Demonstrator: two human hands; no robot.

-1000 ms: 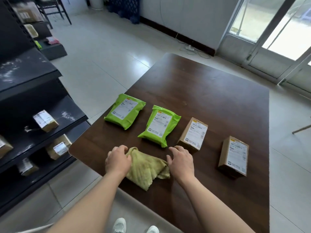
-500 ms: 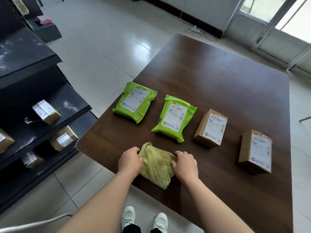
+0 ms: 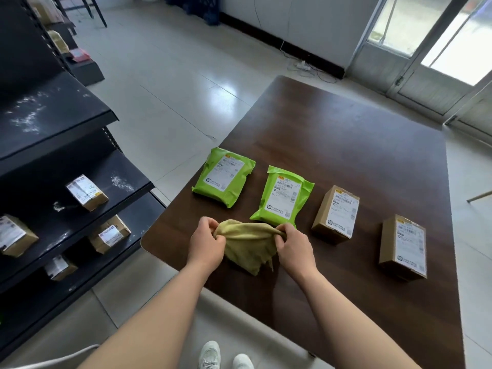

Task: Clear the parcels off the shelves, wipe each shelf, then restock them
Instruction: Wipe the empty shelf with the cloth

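Both hands, left (image 3: 206,246) and right (image 3: 294,247), pinched the cloth (image 3: 249,246) by its ends near the table's (image 3: 346,145) near edge.

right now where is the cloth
In the head view the yellow cloth is at the table's near left edge, gripped by the left hand and right hand at either end, just in front of the nearer green mailer.

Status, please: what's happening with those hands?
Gripping cloth: left hand, right hand. Four parcels on table; more boxes on shelves. Nothing blocking.
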